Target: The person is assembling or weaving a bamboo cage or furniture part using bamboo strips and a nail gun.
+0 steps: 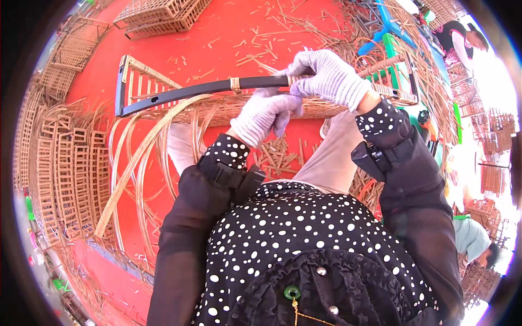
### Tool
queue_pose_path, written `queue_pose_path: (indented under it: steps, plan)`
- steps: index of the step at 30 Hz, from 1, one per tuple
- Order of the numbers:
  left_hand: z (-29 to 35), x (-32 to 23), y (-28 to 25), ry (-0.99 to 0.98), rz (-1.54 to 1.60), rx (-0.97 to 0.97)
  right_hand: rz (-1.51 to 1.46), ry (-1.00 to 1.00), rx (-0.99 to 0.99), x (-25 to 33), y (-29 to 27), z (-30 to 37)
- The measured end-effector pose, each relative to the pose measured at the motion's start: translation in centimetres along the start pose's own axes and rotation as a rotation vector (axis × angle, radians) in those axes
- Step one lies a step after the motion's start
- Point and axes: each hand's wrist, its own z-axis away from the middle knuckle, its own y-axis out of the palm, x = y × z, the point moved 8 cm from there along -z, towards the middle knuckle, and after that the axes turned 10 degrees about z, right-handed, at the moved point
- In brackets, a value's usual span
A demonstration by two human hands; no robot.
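Note:
A woven rattan frame with a black metal bar along its near top edge lies across my legs. Tan strip is wound round the bar at its middle and again beside my right fingers. My right hand, in a pale knitted glove, is closed at the bar, pinching a rattan strip there. Just below the bar my left hand, gloved alike, has its fingers curled together; whatever they hold is hidden. Long loose rattan strips hang from the frame's left part toward me.
Finished lattice pieces stand stacked at the left, and a rattan basket lies at the far left. Cut strip scraps litter the red floor. Blue plastic legs and a strip pile lie far right. Other people sit at the right.

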Motion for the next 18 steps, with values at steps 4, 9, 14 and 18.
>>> queue_pose_path:
  steps: [4,9,14,18]
  plan:
    - [2.2,1.1,1.1,-0.073,-0.101,-0.167,-0.061,-0.036,-0.021,-0.6,0.1,0.2]
    - [4.8,-6.4,5.0,0.656,-1.185,-0.011,0.071,-0.111,-0.099,-0.5,-0.5,1.3]
    - [-2.4,-10.0,4.6,0.450,-1.488,0.061,0.407,0.050,-0.186,0.7,-0.8,2.5]
    - [-5.6,-8.3,2.2,0.280,-1.430,0.185,0.415,-0.091,-0.370,2.4,-0.5,3.4]
